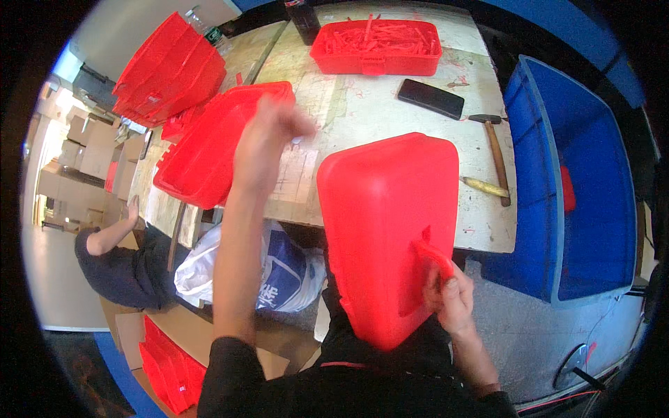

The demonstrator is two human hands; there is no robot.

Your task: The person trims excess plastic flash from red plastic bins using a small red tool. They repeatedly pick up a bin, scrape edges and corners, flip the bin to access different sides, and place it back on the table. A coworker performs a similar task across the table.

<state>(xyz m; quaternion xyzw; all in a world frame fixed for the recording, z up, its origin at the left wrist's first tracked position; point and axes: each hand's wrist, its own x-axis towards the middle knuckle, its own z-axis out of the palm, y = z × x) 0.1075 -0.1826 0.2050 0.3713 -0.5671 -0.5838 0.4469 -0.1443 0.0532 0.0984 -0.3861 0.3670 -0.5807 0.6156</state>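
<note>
A red plastic case (376, 209) is held up in front of me, over the near table edge, tilted with its broad side facing right. My right hand (453, 299) is closed around the red handle (435, 259) on that side. My left hand (272, 132) is raised above the table, its fingers smeared by motion. Behind or beneath it lies an open red plastic shell (209, 150), shallow and slanted on the table; whether the hand touches it I cannot tell.
On the worktable (481, 216) are stacked red shells (171, 73), a red tray of scraps (373, 64), a black phone (431, 99), a hammer (497, 157) and a dark bottle (302, 21). A blue bin (554, 230) stands right. A person (122, 261) is at left, near a white bag (209, 268).
</note>
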